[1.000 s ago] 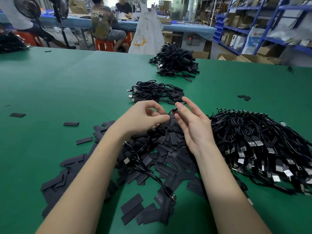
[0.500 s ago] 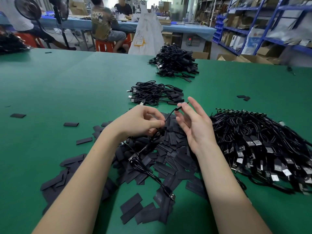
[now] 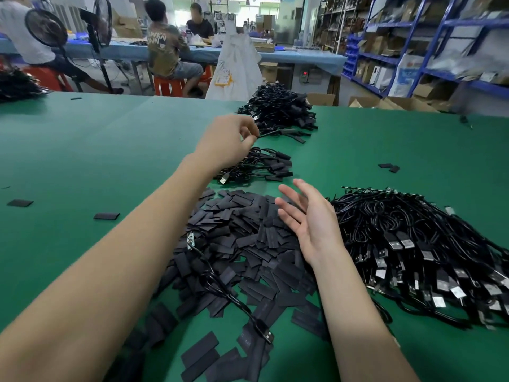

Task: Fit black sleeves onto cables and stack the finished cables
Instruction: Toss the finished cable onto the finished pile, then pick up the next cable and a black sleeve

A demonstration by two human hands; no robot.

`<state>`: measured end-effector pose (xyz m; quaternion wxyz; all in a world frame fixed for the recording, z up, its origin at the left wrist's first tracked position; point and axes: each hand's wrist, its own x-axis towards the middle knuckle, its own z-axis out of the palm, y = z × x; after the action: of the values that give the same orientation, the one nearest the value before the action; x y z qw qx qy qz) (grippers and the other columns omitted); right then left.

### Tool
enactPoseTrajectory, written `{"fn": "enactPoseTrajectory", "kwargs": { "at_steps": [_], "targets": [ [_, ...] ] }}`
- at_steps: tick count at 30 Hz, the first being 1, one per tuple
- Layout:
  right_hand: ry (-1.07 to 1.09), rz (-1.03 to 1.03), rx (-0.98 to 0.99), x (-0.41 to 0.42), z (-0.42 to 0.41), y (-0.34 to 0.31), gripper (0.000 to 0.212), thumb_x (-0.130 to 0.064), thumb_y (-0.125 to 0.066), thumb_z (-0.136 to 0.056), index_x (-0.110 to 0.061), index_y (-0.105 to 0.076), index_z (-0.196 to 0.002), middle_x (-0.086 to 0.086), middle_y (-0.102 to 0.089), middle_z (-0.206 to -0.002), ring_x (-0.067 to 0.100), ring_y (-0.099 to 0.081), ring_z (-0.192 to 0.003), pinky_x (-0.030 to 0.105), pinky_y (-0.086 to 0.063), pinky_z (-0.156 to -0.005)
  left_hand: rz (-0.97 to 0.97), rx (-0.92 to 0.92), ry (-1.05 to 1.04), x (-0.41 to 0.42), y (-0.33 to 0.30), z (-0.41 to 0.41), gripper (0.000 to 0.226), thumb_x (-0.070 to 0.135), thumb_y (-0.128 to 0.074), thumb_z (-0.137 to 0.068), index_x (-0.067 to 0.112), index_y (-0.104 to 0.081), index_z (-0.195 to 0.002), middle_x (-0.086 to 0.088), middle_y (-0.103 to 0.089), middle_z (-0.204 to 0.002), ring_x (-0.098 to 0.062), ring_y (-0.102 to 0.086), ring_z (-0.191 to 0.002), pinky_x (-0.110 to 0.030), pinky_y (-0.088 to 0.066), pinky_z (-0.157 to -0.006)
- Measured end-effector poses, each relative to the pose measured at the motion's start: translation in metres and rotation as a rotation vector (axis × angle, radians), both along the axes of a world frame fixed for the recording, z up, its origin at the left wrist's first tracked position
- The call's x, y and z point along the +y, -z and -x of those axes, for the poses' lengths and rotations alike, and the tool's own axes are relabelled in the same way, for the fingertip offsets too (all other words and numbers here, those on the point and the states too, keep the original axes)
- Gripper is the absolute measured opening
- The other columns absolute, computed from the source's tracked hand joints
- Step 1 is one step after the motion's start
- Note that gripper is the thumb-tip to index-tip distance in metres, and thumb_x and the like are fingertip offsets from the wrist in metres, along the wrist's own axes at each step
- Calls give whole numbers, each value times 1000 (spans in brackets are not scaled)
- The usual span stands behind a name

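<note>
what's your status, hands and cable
Left hand pinching sleeved cable over small finished pile. Right hand open above loose sleeves. Nothing in the way.

Little that I can read from my seat; the olive T-shirt [image 3: 165, 48] on the person sitting with their back to me carries pale block letters in two rows, too blurred to spell out with confidence; the white bag [image 3: 237, 70] behind my bench has a yellow-edged label [image 3: 223, 78] with print too small to make out.
</note>
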<state>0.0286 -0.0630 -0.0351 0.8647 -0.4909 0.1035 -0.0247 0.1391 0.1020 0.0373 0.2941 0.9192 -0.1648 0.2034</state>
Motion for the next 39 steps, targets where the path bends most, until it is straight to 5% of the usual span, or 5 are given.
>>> {"fn": "enactPoseTrajectory", "kwargs": {
  "at_steps": [5,8,20,31,39],
  "targets": [
    [-15,-4,1,-1,-2,2,19,-26,-64,-99,-14,-66,-114,2,-79,-91,16,-74,-72,25,-57,-58,-527,-75,-85,-13,23,-55,25,15,-52,-100,22,-73,-112,-7,-65,-116,-31,-56,-112,-36,-41,-86],
    [-26,8,-4,-2,-4,4,19,-26,-63,-100,-14,-67,-114,2,-79,-91,17,-74,-73,26,-58,-60,-631,-6,-210,-19,47,-67,23,10,-56,-95,13,-63,-117,-13,-61,-113,-35,-57,-109,-39,-43,-79],
    [-63,80,-7,0,-4,6,17,-23,-61,-100,-15,-68,-113,1,-78,-87,15,-71,-70,25,-58,-61,-381,239,-173,-26,76,-72,26,23,-47,-100,0,-55,-110,-26,-60,-116,-43,-59,-106,-40,-44,-78],
    [-40,172,-10,5,0,3,11,-23,-61,-100,-17,-68,-106,-1,-77,-79,11,-68,-62,21,-55,-56,79,160,-151,15,71,11,22,33,-62,-92,23,-56,-73,8,-60,-70,-11,-55,-68,-21,-40,-60],
    [-159,456,-72,22,3,-2,13,-27,-61,-99,-17,-68,-94,-3,-73,-71,9,-55,-51,17,-38,-43,400,156,-260,39,66,67,41,44,-57,-96,11,-66,-75,6,-62,-58,-2,-49,-51,-12,-37,-53]
  ]
}}
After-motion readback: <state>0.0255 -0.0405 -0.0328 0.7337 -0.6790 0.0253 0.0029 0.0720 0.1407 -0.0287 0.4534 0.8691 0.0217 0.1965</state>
